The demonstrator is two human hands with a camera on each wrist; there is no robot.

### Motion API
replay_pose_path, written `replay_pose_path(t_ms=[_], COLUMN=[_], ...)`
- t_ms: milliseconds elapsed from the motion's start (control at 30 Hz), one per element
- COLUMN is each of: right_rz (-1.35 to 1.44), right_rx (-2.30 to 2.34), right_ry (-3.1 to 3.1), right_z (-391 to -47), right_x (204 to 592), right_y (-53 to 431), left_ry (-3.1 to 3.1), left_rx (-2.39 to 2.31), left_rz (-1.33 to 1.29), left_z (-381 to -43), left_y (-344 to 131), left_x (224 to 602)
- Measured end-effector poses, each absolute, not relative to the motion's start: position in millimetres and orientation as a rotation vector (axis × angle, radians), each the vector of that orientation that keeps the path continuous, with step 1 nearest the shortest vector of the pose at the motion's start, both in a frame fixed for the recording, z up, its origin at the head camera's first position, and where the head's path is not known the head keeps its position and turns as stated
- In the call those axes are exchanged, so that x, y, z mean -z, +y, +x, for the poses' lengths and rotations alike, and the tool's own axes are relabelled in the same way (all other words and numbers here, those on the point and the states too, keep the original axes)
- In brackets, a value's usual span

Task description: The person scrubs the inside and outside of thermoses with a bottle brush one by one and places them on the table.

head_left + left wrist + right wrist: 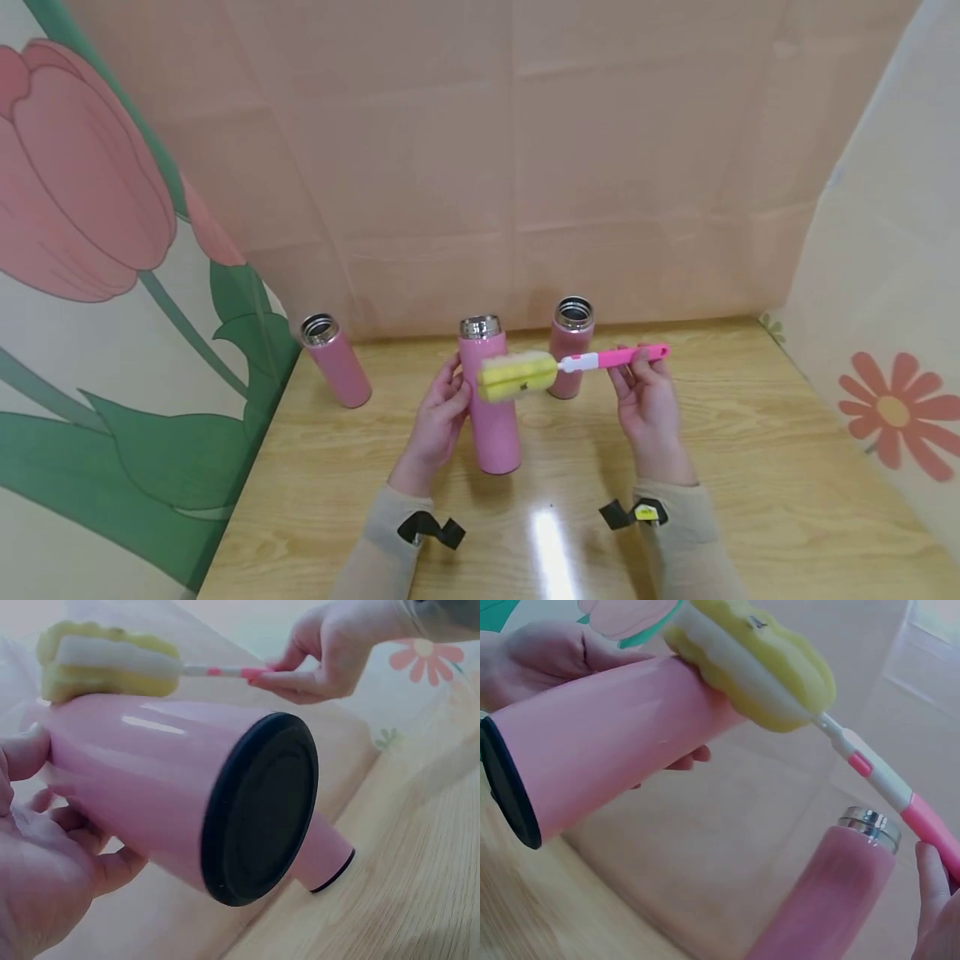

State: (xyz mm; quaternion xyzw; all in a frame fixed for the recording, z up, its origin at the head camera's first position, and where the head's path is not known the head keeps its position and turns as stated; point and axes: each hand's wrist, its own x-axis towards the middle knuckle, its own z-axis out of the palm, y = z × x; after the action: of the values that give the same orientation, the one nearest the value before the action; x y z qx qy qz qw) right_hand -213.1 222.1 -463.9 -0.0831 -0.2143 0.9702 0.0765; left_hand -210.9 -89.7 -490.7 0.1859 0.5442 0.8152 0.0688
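A pink bottle (497,437) is tilting above the table (750,467) in the left hand's (438,412) grip, its long axis running up toward the back edge, steel neck (481,327) uppermost. The left wrist view is showing its black underside (262,814), hidden from the head view. The right hand (651,408) is pinching a brush (582,362), sponge (517,375) pointing leftward. Two more bottles (339,367) are standing near that edge.
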Motion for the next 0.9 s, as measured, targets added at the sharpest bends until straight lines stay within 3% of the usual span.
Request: replay_pose_path(t_ms=[900], right_rz=[-0.33], right_rx=[-2.747], right_ry=[-0.496], right_z=[-209.5], right_x=[456.3], right_y=[209.3], left_ry=[1.845], left_rx=[-2.346], left_rz=[0.608], left_z=[-209.5], left_y=[-73.6], left_x=[491.1])
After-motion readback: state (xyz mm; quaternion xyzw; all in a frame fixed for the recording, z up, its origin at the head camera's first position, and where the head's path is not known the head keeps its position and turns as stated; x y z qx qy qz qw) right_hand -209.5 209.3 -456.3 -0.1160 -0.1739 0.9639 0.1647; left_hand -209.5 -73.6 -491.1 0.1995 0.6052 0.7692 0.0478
